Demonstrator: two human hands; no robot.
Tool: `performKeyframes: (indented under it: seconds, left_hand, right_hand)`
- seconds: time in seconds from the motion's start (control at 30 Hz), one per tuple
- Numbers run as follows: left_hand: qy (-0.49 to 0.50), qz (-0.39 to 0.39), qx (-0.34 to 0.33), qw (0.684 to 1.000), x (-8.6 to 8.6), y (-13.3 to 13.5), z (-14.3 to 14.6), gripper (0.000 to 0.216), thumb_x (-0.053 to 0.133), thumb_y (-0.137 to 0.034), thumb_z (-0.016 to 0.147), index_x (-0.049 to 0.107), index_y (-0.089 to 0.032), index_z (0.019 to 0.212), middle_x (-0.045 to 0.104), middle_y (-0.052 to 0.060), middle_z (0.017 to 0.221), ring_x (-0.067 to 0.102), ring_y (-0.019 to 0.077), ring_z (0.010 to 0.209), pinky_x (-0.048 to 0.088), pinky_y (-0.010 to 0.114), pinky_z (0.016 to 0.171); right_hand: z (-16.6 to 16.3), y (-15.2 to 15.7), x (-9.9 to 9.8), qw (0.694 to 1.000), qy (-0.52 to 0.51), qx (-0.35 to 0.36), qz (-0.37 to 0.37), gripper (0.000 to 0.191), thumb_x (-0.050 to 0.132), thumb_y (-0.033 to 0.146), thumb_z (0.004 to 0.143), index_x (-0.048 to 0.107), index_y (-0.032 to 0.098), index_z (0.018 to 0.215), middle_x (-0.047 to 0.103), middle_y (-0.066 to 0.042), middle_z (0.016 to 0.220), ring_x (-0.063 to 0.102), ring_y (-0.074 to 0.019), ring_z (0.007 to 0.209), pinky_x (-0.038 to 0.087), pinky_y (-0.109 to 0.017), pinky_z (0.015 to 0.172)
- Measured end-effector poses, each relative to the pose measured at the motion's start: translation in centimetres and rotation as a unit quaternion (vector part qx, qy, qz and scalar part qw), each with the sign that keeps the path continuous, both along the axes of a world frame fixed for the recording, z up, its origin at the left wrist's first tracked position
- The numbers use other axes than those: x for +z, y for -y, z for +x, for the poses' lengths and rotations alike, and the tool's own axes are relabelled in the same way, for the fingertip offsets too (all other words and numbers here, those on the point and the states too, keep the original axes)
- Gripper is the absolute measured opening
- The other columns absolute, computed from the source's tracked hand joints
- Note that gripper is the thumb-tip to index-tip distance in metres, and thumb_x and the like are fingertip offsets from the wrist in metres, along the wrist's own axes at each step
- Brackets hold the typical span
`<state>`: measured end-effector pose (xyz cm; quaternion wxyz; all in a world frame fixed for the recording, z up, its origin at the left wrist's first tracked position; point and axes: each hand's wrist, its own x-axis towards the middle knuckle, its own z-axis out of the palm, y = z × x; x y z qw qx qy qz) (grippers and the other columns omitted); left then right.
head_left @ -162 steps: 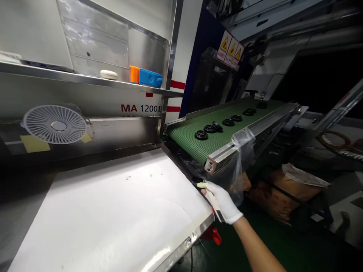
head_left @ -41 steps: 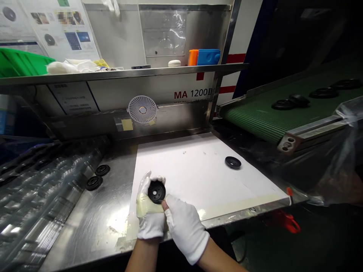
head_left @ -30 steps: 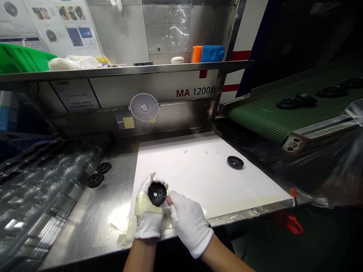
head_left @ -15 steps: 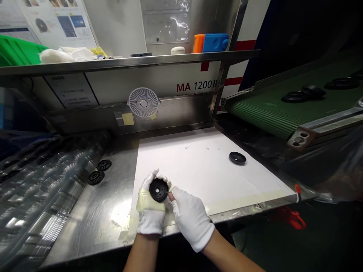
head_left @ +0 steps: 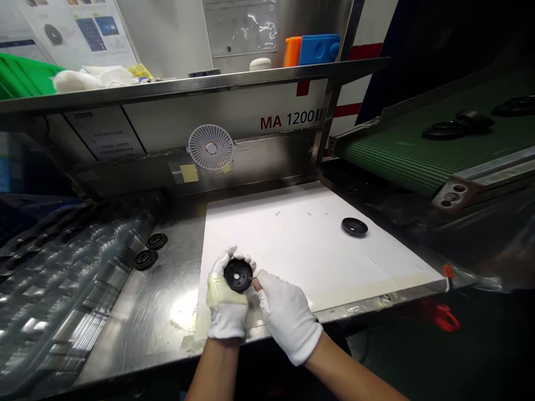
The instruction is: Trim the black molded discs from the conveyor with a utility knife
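My gloved left hand (head_left: 227,295) is wrapped round a round black plastic wheel-like part (head_left: 238,275), its holed face turned up toward me. At that part's right edge is my gloved right hand (head_left: 288,312), closed in a pinch with a bare fingertip showing. Something thin seems to stick out from the pinch against the rim, too small to name. A second black disc (head_left: 355,226) lies on the white sheet (head_left: 284,245) to the right. Two more black ribbed discs (head_left: 145,259) rest on the metal bench at the left.
Clear plastic trays (head_left: 83,278) with black parts fill the left side. At the right runs a green conveyor belt (head_left: 401,161) carrying several black parts. A small white fan (head_left: 212,147) stands at the back, below a metal shelf (head_left: 167,87). Red-handled scissors (head_left: 447,319) hang off the front edge.
The camera view has shifted slightly. Both hands keep their hold at the black part, and its face is tilted a little differently.
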<state>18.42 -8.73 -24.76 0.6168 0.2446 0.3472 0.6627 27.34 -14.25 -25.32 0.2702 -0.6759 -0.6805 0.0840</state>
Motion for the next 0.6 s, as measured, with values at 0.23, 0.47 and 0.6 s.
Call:
performKeyframes:
  seconds: [0.23, 0.47, 0.6]
  left_hand:
    - [0.06, -0.016, -0.028, 0.998, 0.4, -0.3, -0.3, 0.037, 0.057, -0.019, 0.067, 0.058, -0.019, 0.104, 0.065, 0.006, 0.085, 0.062, 0.0202, 0.087, 0.049, 0.038, 0.081]
    - [0.068, -0.049, -0.097, 0.992, 0.6, 0.8, -0.9, 0.036, 0.056, -0.013, 0.066, 0.061, -0.016, 0.102, 0.065, 0.009, 0.079, 0.063, 0.0194, 0.075, 0.052, 0.032, 0.07]
    - [0.067, -0.036, -0.056, 0.996, 0.9, 1.1, -0.1, 0.031, 0.059, -0.011, 0.066, 0.062, -0.019, 0.096, 0.065, 0.006, 0.079, 0.062, 0.0175, 0.074, 0.052, 0.029, 0.067]
  right_hand:
    - [-1.2, 0.5, 0.3, 1.0, 0.024, 0.011, 0.004, 0.024, 0.034, 0.028, 0.091, 0.053, 0.023, 0.079, 0.064, 0.001, 0.07, 0.058, -0.0148, 0.062, 0.024, -0.029, 0.054]
    - [0.5, 0.2, -0.1, 1.0, 0.022, -0.014, -0.004, 0.019, 0.037, 0.026, 0.091, 0.054, 0.023, 0.083, 0.065, 0.001, 0.075, 0.06, -0.0143, 0.067, 0.027, -0.027, 0.056]
    - [-0.4, 0.8, -0.3, 1.0, -0.001, 0.004, -0.004, 0.019, 0.036, 0.025, 0.091, 0.055, 0.024, 0.086, 0.065, 0.002, 0.075, 0.06, -0.0141, 0.068, 0.028, -0.027, 0.057]
